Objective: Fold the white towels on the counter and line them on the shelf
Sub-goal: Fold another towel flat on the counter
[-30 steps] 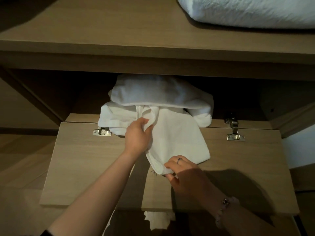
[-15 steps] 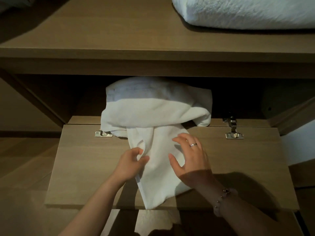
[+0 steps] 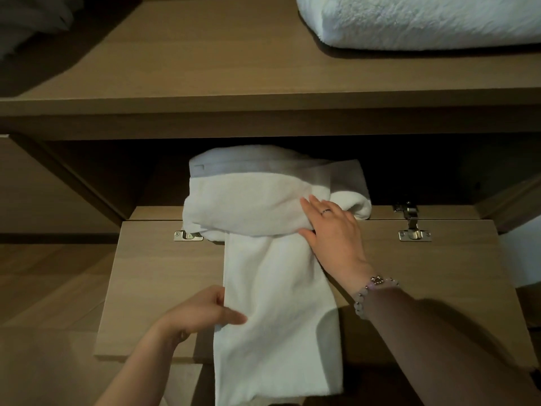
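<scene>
White towel [image 3: 272, 288] is pinched at its left edge by the left hand [image 3: 205, 310], at about 7 o'clock in the view, with one finger lying across the cloth and the others curled at the hem. The right hand [image 3: 332, 230] lies at about 2 o'clock from it, fingers straight and spread over the bunched upper part of the same towel, pointing toward 11 o'clock, thumb against the lower fold; whether the thumb goes under the cloth cannot be told. That hand wears a ring [image 3: 326, 211] and its wrist a bead bracelet [image 3: 376, 291]. The towel's bunched part sits in the mouth of the dark compartment [image 3: 117, 171] under the counter [image 3: 205, 68], and a long flat strip runs from it toward 6 o'clock across the lowered door panel [image 3: 439, 288] and hangs past the panel's near edge. The bunch partly covers the left hinge [image 3: 187, 235]; the right hinge [image 3: 412, 227] stands apart at 3 o'clock from the right hand. On the counter at 1 o'clock lies a thick folded towel [image 3: 424, 22], and at 11 o'clock, in shadow, a crumpled pale cloth [image 3: 29, 22]
</scene>
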Demonstrator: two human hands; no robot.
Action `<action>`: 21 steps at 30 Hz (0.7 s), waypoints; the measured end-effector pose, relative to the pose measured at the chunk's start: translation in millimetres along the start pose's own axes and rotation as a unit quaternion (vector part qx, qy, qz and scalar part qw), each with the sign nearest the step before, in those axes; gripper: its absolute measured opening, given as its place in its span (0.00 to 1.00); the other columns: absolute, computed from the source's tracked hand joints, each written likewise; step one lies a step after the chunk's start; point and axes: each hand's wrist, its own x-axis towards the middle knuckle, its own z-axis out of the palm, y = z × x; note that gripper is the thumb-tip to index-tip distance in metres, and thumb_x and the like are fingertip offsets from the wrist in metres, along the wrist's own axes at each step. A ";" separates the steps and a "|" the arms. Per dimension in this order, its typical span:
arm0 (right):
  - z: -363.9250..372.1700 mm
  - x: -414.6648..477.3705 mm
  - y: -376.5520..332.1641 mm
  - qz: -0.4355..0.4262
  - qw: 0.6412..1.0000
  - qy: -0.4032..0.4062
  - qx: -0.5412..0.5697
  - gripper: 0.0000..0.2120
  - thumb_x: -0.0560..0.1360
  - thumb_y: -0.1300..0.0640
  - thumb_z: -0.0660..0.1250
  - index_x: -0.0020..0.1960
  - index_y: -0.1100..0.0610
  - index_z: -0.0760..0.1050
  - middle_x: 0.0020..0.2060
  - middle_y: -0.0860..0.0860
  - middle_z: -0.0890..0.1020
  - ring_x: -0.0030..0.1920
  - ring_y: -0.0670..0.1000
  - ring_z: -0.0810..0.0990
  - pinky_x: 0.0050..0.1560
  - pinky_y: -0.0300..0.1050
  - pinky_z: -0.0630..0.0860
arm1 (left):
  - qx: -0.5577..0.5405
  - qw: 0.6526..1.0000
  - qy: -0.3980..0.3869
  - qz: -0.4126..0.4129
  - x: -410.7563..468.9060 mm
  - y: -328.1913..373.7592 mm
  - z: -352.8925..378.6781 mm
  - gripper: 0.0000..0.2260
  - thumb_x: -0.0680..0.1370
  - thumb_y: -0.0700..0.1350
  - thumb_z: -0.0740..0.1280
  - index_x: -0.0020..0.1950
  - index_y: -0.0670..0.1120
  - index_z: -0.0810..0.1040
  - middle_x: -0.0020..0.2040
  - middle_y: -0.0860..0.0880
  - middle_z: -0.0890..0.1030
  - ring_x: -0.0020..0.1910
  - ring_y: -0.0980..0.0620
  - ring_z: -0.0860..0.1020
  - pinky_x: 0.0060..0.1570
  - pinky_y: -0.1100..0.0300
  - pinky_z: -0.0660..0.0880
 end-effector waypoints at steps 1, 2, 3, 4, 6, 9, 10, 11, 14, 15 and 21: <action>3.9 2.5 0.2 -0.004 0.999 0.037 0.005 0.23 0.72 0.55 0.71 0.66 0.56 0.74 0.65 0.53 0.76 0.64 0.53 0.74 0.60 0.46 0.70 | -0.026 1.000 0.015 0.010 0.5 -0.9 -0.2 0.19 0.64 0.49 0.72 0.48 0.39 0.81 0.45 0.38 0.82 0.41 0.50 0.77 0.44 0.60 0.71; 8.2 5.0 1.6 -0.006 0.997 0.077 0.009 0.19 0.64 0.58 0.78 0.54 0.57 0.82 0.54 0.53 0.83 0.54 0.52 0.81 0.52 0.43 0.73 | -0.052 0.998 0.024 0.018 1.1 -1.9 0.5 0.21 0.65 0.50 0.73 0.52 0.37 0.80 0.48 0.36 0.81 0.43 0.48 0.78 0.47 0.58 0.73; 11.0 6.6 2.9 -0.006 0.995 0.095 0.003 0.17 0.57 0.60 0.82 0.44 0.56 0.84 0.45 0.52 0.85 0.46 0.52 0.83 0.47 0.41 0.74 | -0.081 0.996 0.030 0.026 0.9 -1.0 1.8 0.21 0.67 0.49 0.74 0.54 0.38 0.79 0.50 0.37 0.82 0.46 0.48 0.80 0.51 0.57 0.74; 12.5 6.7 2.7 -0.002 0.995 0.103 0.001 0.16 0.54 0.61 0.83 0.40 0.56 0.84 0.42 0.52 0.86 0.43 0.52 0.84 0.44 0.40 0.76 | -0.113 0.992 0.034 0.038 0.2 1.2 3.9 0.19 0.69 0.48 0.74 0.55 0.39 0.80 0.50 0.41 0.83 0.49 0.48 0.82 0.53 0.57 0.75; 15.1 3.9 0.0 -0.005 0.995 0.094 0.016 0.18 0.56 0.58 0.83 0.43 0.59 0.83 0.44 0.55 0.85 0.46 0.55 0.84 0.46 0.47 0.78 | -0.173 0.982 0.037 0.062 -1.3 7.2 7.2 0.23 0.65 0.52 0.76 0.56 0.44 0.80 0.52 0.48 0.84 0.52 0.49 0.82 0.50 0.61 0.78; 13.2 2.7 -5.8 0.020 0.997 0.058 0.048 0.19 0.62 0.56 0.79 0.50 0.62 0.81 0.49 0.58 0.83 0.50 0.59 0.82 0.50 0.51 0.77 | -0.253 0.961 0.073 0.087 1.3 12.7 9.7 0.34 0.54 0.56 0.76 0.58 0.48 0.78 0.54 0.50 0.83 0.54 0.52 0.81 0.46 0.63 0.76; 13.6 5.3 -6.6 0.018 0.997 0.070 0.040 0.17 0.62 0.57 0.79 0.48 0.61 0.81 0.45 0.57 0.83 0.46 0.59 0.82 0.46 0.50 0.77 | -0.268 0.956 0.079 0.094 2.9 13.8 10.3 0.34 0.55 0.56 0.75 0.60 0.48 0.77 0.56 0.50 0.83 0.55 0.52 0.80 0.49 0.60 0.75; 14.2 8.1 -7.2 0.015 0.995 0.088 0.032 0.15 0.59 0.59 0.80 0.43 0.60 0.81 0.40 0.56 0.83 0.40 0.57 0.82 0.42 0.48 0.77 | -0.281 0.951 0.088 0.096 4.7 14.3 10.2 0.36 0.56 0.56 0.75 0.62 0.48 0.75 0.58 0.49 0.82 0.57 0.51 0.80 0.52 0.57 0.74; 16.8 14.8 -11.3 0.009 0.993 0.118 0.027 0.14 0.53 0.64 0.81 0.33 0.56 0.79 0.31 0.50 0.79 0.32 0.53 0.79 0.34 0.41 0.75 | -0.337 0.927 0.135 0.092 12.2 16.5 9.2 0.44 0.57 0.56 0.73 0.72 0.52 0.63 0.64 0.47 0.76 0.61 0.47 0.76 0.58 0.52 0.72; 18.6 14.3 -11.9 0.008 0.992 0.118 0.033 0.14 0.53 0.66 0.81 0.32 0.56 0.78 0.30 0.50 0.79 0.31 0.52 0.78 0.34 0.41 0.75 | -0.355 0.917 0.153 0.094 15.0 17.5 8.0 0.45 0.59 0.55 0.73 0.73 0.57 0.57 0.66 0.47 0.74 0.62 0.46 0.75 0.60 0.51 0.71; 14.6 -13.3 -13.9 -0.018 0.984 0.096 0.146 0.05 0.69 0.65 0.72 0.39 0.58 0.78 0.35 0.51 0.79 0.38 0.54 0.78 0.44 0.48 0.74 | -0.401 0.889 0.200 0.092 31.2 27.3 6.8 0.55 0.53 0.70 0.72 0.75 0.60 0.50 0.72 0.46 0.67 0.69 0.45 0.69 0.70 0.45 0.63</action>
